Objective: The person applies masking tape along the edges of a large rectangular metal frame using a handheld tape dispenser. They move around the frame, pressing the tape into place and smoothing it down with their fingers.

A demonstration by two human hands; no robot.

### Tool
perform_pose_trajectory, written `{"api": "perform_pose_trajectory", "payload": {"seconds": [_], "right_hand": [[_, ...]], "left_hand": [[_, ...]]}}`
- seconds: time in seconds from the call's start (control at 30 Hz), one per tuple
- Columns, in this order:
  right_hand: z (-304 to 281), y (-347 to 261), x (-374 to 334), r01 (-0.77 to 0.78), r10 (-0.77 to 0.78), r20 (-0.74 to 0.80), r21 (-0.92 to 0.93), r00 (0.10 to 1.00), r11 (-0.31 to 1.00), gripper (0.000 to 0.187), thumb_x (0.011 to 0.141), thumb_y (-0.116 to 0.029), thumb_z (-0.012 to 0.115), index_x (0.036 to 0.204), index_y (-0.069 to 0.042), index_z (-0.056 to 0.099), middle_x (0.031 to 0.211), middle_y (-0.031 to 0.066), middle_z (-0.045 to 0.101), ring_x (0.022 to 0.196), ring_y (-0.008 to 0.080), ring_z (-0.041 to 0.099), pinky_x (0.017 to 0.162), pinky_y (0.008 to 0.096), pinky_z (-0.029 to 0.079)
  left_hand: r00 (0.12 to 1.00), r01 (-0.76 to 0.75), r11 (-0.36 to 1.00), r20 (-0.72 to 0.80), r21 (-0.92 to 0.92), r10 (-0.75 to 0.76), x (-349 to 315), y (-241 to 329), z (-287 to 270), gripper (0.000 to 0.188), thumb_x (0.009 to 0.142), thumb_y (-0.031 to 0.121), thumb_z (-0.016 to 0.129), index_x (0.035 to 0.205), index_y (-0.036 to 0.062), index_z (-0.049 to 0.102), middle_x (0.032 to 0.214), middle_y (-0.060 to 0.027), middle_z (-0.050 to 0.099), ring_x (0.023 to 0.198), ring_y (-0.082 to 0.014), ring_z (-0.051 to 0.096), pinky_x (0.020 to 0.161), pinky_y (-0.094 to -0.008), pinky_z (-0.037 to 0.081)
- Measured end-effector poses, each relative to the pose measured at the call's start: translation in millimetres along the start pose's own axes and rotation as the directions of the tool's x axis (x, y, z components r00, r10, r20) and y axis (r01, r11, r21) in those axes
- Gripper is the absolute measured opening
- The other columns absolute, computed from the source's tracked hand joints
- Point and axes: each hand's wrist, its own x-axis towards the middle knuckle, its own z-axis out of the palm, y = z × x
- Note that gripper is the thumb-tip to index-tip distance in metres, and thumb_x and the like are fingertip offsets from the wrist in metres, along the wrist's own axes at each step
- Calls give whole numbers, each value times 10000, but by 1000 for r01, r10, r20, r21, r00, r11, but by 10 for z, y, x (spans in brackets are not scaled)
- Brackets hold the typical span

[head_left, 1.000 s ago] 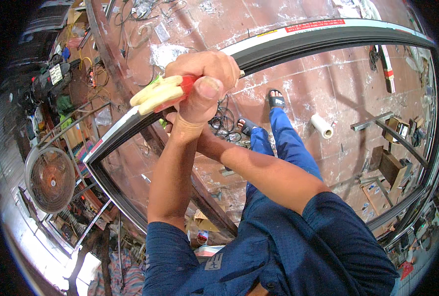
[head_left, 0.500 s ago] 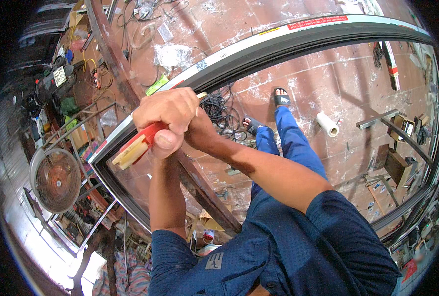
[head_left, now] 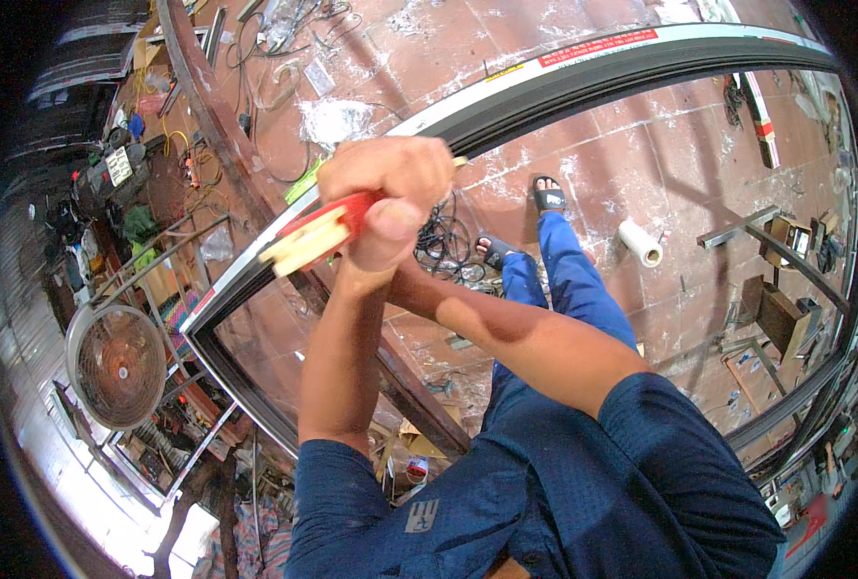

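My left hand (head_left: 385, 179) is closed around a red-and-cream hand tool (head_left: 318, 232) of a kind I cannot make out. Its pale blocky end sticks out to the left, and a small cream tip shows on the far right side of the fist. My right hand meets the left behind the fist; its forearm (head_left: 516, 333) shows, but its fingers are hidden. Just below the hands runs the upper-left edge of a large black frame (head_left: 506, 111) with a white outer strip, spanning most of the view. The tool lies over this edge.
A dark metal beam (head_left: 221, 121) passes under the frame. A round fan (head_left: 117, 369) stands at the left among metal bars and clutter. Black cable (head_left: 443, 246) lies coiled near my feet. A white roll (head_left: 639, 243) and wooden pieces (head_left: 781, 318) are on the tiled floor.
My hands and the tool have moved up and to the right along the frame's edge, with the left fist staying closed on the tool. The view has shifted slightly.
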Motion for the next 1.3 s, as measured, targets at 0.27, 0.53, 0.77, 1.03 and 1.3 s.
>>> {"api": "perform_pose_trajectory", "payload": {"seconds": [0.27, 0.53, 0.77, 1.03, 1.3], "right_hand": [[-218, -320, -11, 14, -12, 30, -51, 999, 999, 402, 945, -308, 680, 1283, -116, 579, 1162, 98, 582, 1187, 236, 536, 1033, 399, 433], [-124, -95, -8, 177, -144, 136, -268, 980, 947, 337, 891, -323, 706, 1128, -88, 659, 889, 109, 690, 963, 334, 664, 901, 454, 498], [106, 148, 76, -292, 296, 45, -89, 954, 952, 242, 930, -246, 675, 943, -9, 723, 819, 131, 740, 748, 260, 689, 715, 399, 540], [-35, -107, 109, -438, 491, 4, 457, 871, 774, 131, 889, -101, 738, 1014, -61, 742, 941, 54, 755, 760, 150, 668, 665, 304, 538], [-318, -401, 199, -533, 555, 78, 418, 828, 736, 104, 853, -45, 744, 929, 26, 745, 897, 83, 750, 787, 197, 712, 680, 330, 559]], "left_hand": [[992, -89, 975, -102, -204, 69, 52, -325, 102, 503, 923, 314, 733, 593, 63, 448, 575, -34, 480, 508, -177, 447, 509, -336, 362], [994, -96, 956, -68, -278, 81, 227, -415, 278, 390, 848, 191, 709, 581, 70, 452, 580, -37, 487, 491, -166, 438, 493, -326, 370], [991, -123, 928, 97, 351, 95, 737, -452, 904, 416, 773, 250, 867, 634, 96, 506, 594, -63, 449, 504, -226, 421, 498, -351, 367], [468, 147, 983, -883, 114, 32, -1032, 915, 167, 151, 893, 169, 760, 881, 69, 648, 727, 3, 605, 606, -121, 560, 549, -267, 453], [444, 540, 777, -894, 324, 65, -1630, 53, 284, 453, 952, 54, 661, 1398, 8, 606, 1262, -103, 669, 1099, -172, 648, 861, -308, 575]]}}
